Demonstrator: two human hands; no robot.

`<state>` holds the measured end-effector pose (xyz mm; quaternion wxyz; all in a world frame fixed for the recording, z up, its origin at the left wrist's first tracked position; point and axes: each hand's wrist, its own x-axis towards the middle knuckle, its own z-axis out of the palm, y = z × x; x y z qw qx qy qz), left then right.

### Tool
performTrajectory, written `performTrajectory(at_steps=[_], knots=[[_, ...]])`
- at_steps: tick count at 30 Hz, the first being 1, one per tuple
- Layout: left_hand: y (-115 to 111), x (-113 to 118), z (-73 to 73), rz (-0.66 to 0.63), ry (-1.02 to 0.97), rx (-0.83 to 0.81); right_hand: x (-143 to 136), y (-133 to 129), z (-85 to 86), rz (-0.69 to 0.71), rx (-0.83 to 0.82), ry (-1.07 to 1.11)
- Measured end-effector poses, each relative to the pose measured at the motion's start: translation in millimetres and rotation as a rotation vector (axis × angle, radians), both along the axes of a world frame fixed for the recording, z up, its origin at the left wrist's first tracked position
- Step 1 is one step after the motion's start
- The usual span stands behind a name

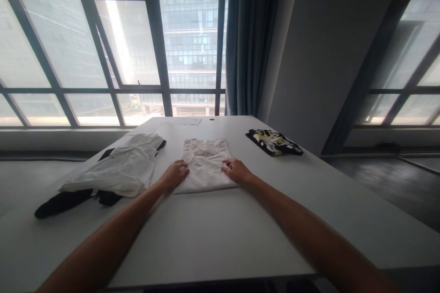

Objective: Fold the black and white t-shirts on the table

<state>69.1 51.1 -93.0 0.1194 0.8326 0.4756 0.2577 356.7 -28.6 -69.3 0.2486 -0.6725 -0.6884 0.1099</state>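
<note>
A light, off-white garment (205, 167) lies folded into a rough rectangle in the middle of the white table (213, 238), with small wrinkles near its top. My left hand (176, 174) rests at its left edge, fingers apart and bent slightly over the cloth. On the right edge, my right hand (236, 170) touches the fabric with its fingers spread. Neither hand grips anything that I can see.
Loose white clothing (120, 169) with black pieces (65, 202) lies at the left. A folded black, white and yellow patterned garment (273, 142) is on the right. Paper sheets (182, 121) lie at the far edge, before the windows and a dark curtain (245, 41).
</note>
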Motion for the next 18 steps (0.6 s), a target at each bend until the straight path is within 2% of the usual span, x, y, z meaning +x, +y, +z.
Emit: performTrajectory(at_steps=[6,9,11,14,18], knots=[[8.2,-2.4,-2.1,-0.005,-0.152,0.015,6.0,17.5,-10.1,0.038,0.028,-0.044],[8.1,-2.5,6.9,-0.049,-0.190,0.098,8.9,16.8,-5.2,0.034,0.076,0.027],[8.2,-1.1,14.3,-0.081,-0.223,0.170,10.4,12.0,0.6,0.039,0.164,0.075],[9.5,1.4,17.9,-0.104,-0.222,0.230,12.2,0.5,5.3,0.037,0.269,0.028],[7.5,3.5,11.7,-0.056,-0.031,0.204,13.4,-12.5,2.5,-0.048,0.057,-0.190]])
